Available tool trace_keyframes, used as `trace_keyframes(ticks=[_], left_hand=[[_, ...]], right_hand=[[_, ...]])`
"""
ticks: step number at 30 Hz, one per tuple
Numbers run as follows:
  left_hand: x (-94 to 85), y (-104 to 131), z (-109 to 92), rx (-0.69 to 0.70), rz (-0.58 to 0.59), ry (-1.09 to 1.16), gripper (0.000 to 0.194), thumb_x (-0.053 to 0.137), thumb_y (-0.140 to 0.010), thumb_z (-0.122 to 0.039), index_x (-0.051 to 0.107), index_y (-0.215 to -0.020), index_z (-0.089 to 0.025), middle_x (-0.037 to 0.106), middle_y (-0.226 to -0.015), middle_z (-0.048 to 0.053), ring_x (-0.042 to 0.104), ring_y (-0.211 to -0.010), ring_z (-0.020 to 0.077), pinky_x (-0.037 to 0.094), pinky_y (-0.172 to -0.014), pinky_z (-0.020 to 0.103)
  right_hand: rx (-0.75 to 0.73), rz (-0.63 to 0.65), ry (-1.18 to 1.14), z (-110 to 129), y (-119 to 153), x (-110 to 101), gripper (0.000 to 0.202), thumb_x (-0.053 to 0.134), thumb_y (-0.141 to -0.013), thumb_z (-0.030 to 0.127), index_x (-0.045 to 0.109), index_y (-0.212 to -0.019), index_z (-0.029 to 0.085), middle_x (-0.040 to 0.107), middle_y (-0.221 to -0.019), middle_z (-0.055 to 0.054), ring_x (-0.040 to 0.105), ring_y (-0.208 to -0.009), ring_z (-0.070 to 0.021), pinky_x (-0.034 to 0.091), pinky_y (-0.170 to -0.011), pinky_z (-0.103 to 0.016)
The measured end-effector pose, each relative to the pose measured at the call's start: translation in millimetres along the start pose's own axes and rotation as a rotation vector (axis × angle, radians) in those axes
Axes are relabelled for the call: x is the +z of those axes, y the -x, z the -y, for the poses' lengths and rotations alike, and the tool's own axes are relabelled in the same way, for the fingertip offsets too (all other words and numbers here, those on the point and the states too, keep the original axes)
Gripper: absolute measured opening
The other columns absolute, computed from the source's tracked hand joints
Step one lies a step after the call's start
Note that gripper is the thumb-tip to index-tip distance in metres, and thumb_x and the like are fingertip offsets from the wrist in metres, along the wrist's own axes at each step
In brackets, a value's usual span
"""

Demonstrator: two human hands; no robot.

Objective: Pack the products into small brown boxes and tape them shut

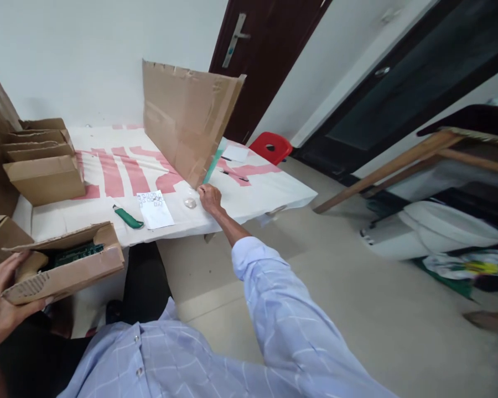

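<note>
My left hand (2,309) holds a small open cardboard box (78,272) by its left end, off the table's front edge. Inside it lie green circuit boards (75,253). My right hand (210,198) is closed at the lower corner of an upright cardboard panel (186,113); what its fingers grip, if anything, is too small to make out. Just left of that hand a small clear, pale item (190,203) rests on the table. A marked white paper (156,210) and a green-handled cutter (128,216) lie between my hands.
Several cardboard boxes (45,179) stand at the left on the white-covered table (288,193). Behind the panel are a sheet (235,153) and pens. A red stool (270,148) is beyond the table, a wooden frame (390,168) and white bin (435,229) at the right.
</note>
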State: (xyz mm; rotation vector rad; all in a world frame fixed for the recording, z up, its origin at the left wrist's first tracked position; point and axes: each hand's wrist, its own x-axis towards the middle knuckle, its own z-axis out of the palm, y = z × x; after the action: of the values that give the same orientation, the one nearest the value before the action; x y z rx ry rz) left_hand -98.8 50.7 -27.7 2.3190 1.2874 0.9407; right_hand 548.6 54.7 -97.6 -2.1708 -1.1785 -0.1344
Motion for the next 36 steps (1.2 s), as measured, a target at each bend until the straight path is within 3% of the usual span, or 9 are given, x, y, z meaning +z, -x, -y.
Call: trace_keyframes(ticks=[8,14,21,27,31,36], left_hand=[[3.4,1.1,-3.1,0.014,-0.025,0.015,0.091,0.083,-0.071,-0.071,0.054,-0.152,-0.042,0.058,-0.151,0.004,0.056,-0.145,0.0412,0.041,-0.126,0.066],[6.2,7.1,-14.9,0.015,-0.022,0.068,0.097,0.087,-0.068,-0.075,0.058,-0.148,-0.028,0.059,-0.15,0.01,0.055,-0.147,0.0393,0.042,-0.127,0.061],[1.5,17.3,-18.9,-0.073,-0.023,0.122,0.104,0.09,-0.061,-0.076,0.06,-0.146,-0.023,0.057,-0.153,0.014,0.051,-0.15,0.0422,0.043,-0.127,0.06],[-6.0,25.3,-7.8,-0.145,-0.157,0.135,0.101,0.093,-0.063,-0.068,0.058,-0.147,-0.022,0.056,-0.155,0.015,0.055,-0.146,0.0394,0.046,-0.125,0.058],[-2.9,22.3,-6.5,-0.126,-0.269,0.09,0.097,0.09,-0.065,-0.071,0.06,-0.143,-0.021,0.059,-0.15,0.015,0.057,-0.143,0.0383,0.048,-0.123,0.057],[3.8,18.9,-6.1,-0.13,-0.27,0.082,0.098,0.09,-0.066,-0.068,0.058,-0.145,-0.021,0.056,-0.153,0.015,0.053,-0.148,0.0379,0.042,-0.127,0.059]], right_hand=[[-0.181,0.134,0.139,0.9,26.7,29.2,0.021,0.054,-0.101,0.021,0.074,-0.094,0.018,0.076,-0.114,-0.015,0.059,-0.109,-0.0249,0.043,-0.093,-0.031],[-0.248,0.148,0.12,-0.3,47.9,38.7,0.018,0.056,-0.098,0.025,0.073,-0.096,0.018,0.074,-0.117,-0.017,0.056,-0.112,-0.0282,0.044,-0.1,-0.035],[-0.139,0.13,0.088,-6.5,43.0,47.4,0.029,0.046,-0.095,0.025,0.074,-0.093,0.016,0.076,-0.108,-0.018,0.06,-0.099,-0.0278,0.046,-0.093,-0.037],[-0.074,0.118,0.069,-11.7,40.4,50.3,0.028,0.049,-0.094,0.031,0.071,-0.103,0.017,0.077,-0.102,-0.017,0.064,-0.092,-0.0284,0.048,-0.084,-0.037],[-0.113,0.07,0.072,-9.0,42.6,42.5,0.029,0.044,-0.097,0.031,0.069,-0.103,0.018,0.075,-0.105,-0.018,0.063,-0.102,-0.0295,0.048,-0.094,-0.04],[-0.184,0.01,0.065,19.2,35.5,40.8,0.032,0.039,-0.099,0.025,0.07,-0.105,0.017,0.071,-0.113,-0.021,0.059,-0.112,-0.0314,0.045,-0.104,-0.045]])
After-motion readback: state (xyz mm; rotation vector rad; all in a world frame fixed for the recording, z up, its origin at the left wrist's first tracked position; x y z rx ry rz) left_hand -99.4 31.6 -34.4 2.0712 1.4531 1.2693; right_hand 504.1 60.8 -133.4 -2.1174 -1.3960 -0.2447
